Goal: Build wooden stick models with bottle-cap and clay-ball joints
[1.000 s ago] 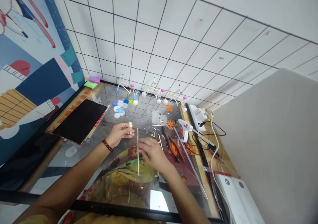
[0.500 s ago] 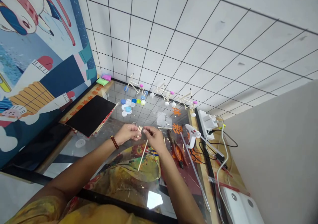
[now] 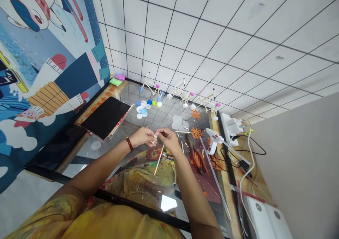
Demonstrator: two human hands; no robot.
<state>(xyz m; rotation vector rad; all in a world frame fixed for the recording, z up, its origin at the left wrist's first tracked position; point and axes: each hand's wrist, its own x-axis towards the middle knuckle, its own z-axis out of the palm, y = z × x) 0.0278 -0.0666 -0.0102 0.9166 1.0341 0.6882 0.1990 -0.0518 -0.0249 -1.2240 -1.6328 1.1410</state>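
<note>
Just above the glass tabletop [image 3: 124, 134], my left hand [image 3: 142, 137] pinches a small bundle of short pale wooden sticks [image 3: 154, 138]. My right hand [image 3: 169, 140] meets it from the other side, thumb and fingers closed at the upper ends of the same sticks; the fingertips partly hide them. One longer thin stick [image 3: 159, 160] lies on the glass below my hands. More stick pieces [image 3: 182, 147] are scattered right of my right hand, near red-handled pliers [image 3: 196, 157].
Several bottle caps [image 3: 143, 111] lie beyond my hands. Along the tiled wall stand stick models [image 3: 182, 91] with pink tops. A white glue gun [image 3: 214, 140], cables and a power strip [image 3: 231, 124] are at the right. A black board [image 3: 106, 117] lies at the left.
The view has shifted, so the table scene sits a little further right. My hands have drawn closer together, and my right fingers now cover more of the sticks.
</note>
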